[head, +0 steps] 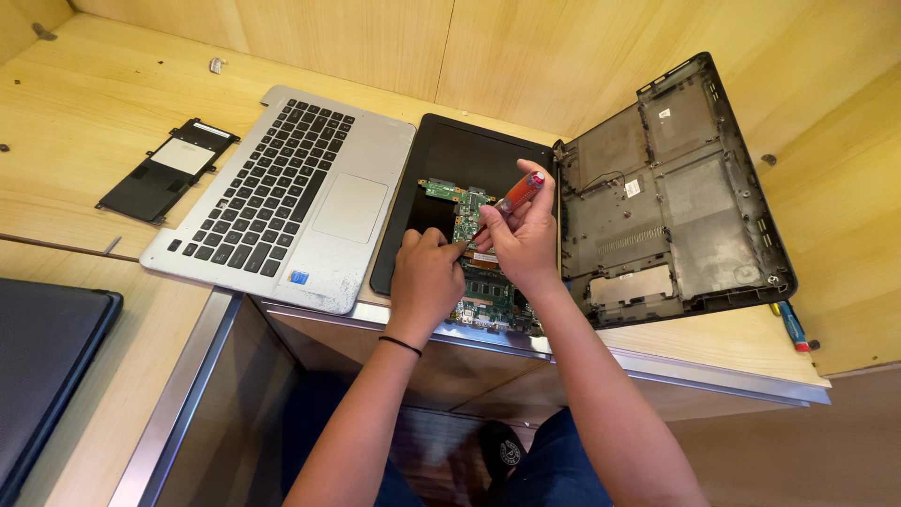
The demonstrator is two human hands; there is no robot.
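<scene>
Head view looks down on a wooden desk (pixel 84 178) whose near edge carries a metal trim strip. Nearest, both forearms rise from below toward the middle of the desk. Left hand (pixel 424 282), a black band at its wrist, is curled with fingertips pressing on a green circuit board (pixel 474 282) that overhangs the near edge slightly. Right hand (pixel 522 235) is closed around a red-handled screwdriver (pixel 511 199), its tip angled down onto the board. Under the board lies a black panel (pixel 441 155), just beside a silver keyboard deck (pixel 282 192) on the left, their edges almost touching. On the right, a dark bottom case (pixel 676 188) leans with its far side raised against the wooden wall, close to the right wrist. A blue-handled tool (pixel 791 326) lies at its near right corner. Far left, a flat black battery (pixel 167 169) sits well apart with bare wood around it. A dark laptop lid (pixel 42 357) rests at the near left.
</scene>
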